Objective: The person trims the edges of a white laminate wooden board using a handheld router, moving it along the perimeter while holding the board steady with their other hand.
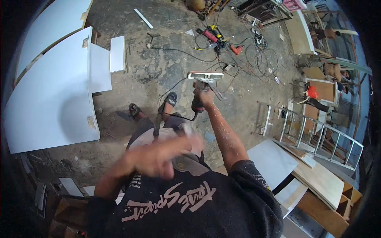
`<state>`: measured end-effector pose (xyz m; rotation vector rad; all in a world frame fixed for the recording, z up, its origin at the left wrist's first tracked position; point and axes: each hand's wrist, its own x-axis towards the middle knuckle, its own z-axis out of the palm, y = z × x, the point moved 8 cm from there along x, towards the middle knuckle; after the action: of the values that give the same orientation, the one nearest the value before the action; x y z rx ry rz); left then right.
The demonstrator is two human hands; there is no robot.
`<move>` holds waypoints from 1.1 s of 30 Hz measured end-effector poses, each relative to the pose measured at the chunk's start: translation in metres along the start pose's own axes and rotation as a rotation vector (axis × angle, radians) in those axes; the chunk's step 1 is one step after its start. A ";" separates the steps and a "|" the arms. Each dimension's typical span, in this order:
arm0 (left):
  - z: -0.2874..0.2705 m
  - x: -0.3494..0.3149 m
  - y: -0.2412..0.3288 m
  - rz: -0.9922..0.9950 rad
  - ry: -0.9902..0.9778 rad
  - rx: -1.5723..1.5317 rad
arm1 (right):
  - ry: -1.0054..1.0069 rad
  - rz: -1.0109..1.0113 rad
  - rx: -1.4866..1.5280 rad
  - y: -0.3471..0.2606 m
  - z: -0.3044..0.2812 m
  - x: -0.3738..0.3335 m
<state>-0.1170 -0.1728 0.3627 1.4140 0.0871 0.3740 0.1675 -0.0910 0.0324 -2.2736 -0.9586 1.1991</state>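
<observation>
My right hand (203, 96) is stretched out in front of me and grips the red and black handle of a corded power tool (200, 89). The tool's pale flat base plate (205, 75) faces away from me, above the dirt floor. Its black cord (180, 116) loops back toward my legs. My left hand (158, 156) is blurred in front of my chest, fingers spread, holding nothing. It hovers over my black printed shirt (186, 202). My sandalled feet (170, 98) stand below on the floor.
Large white panels (51, 95) lie at the left. An aluminium ladder (317, 135) and stacked wooden boards (317, 178) are at the right. Tools and tangled cables (234, 47) litter the far floor. Another person (335, 71) sits at the far right, near a red bag (312, 92).
</observation>
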 end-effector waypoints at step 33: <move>-0.044 0.008 -0.232 -0.725 -0.050 0.831 | -0.193 -0.171 -0.572 -0.063 0.059 0.021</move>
<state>-0.0748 -0.1535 0.1306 2.0720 0.7602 -0.3519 0.1023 -0.0305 0.0266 -2.4418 -1.7162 1.1962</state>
